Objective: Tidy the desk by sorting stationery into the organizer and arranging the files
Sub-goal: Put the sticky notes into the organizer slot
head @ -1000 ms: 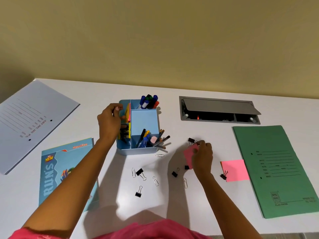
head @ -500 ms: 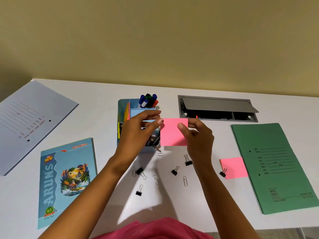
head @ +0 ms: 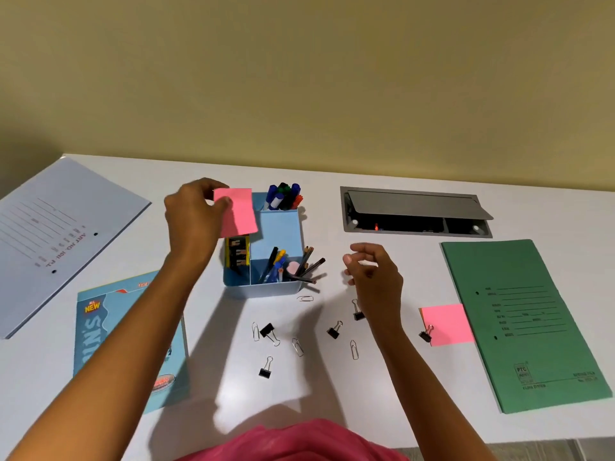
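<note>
Notepad (head: 238, 212) in left hand (head: 193, 221), perhaps over organizer (head: 266, 289)

Desk (head: 416, 377) layout, head view.
Organizer (head: 279, 227) mid-desk: markers (head: 283, 196) in rear compartment, pens and pencils (head: 283, 267) in front-right one. Left: left file (head: 56, 234) at far edge, book (head: 109, 327) in front of it. Right: cable hatch (head: 416, 211) behind, right file (head: 519, 327) in front, second note pad (head: 447, 324) against its left edge. Loose clips (head: 334, 329) in front of organizer. Left hand (head: 193, 221) holds held note pad (head: 238, 211) over organizer's left side.
</note>
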`<state>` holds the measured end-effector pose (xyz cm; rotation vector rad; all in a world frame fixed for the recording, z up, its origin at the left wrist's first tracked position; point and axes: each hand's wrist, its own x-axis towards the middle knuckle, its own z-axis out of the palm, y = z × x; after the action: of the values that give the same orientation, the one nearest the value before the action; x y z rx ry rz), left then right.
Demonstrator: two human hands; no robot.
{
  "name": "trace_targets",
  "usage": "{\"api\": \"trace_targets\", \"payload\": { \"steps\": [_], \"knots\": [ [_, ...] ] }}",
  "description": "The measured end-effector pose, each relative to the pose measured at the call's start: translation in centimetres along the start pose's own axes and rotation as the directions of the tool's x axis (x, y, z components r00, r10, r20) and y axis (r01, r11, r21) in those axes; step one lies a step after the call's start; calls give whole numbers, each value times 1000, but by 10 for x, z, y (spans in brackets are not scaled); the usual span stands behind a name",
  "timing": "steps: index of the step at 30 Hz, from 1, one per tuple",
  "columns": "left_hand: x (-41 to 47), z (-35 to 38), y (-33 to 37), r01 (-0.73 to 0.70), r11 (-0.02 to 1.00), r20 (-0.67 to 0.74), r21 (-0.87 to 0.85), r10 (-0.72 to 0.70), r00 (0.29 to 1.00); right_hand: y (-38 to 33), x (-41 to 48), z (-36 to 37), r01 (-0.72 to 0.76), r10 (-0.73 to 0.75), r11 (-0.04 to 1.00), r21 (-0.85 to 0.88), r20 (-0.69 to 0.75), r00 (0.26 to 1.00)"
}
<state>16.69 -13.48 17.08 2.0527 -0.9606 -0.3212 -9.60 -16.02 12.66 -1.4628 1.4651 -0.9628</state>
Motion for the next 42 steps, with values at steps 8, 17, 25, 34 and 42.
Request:
{"api": "trace_targets", "payload": {
  "steps": [8, 17, 25, 34, 42],
  "knots": [
    [32, 39, -21, -103, 928, 73, 359, 82, 994, 44, -8, -20, -53, 48, 994, -94, -57, 997],
    [55, 39, -14, -174, 883, 78, 435, 156, 985, 76, 3, -43, -65, 26, 976, -207, -187, 982],
    [42, 55, -27, -164, 894, 209, 416, 81, 974, 116, 24, -66, -203, 79, 838, -507, -256, 963],
    [17, 56, -26, -236, 930, 98, 282, 217, 971, 151, 21, -74, -487, 371, 515, -705, -329, 868],
    [-17, 53, -24, -150, 972, 17, 181, 149, 989, 150, -14, -51, -196, 182, 568, -800, -110, 977]
  ]
}}
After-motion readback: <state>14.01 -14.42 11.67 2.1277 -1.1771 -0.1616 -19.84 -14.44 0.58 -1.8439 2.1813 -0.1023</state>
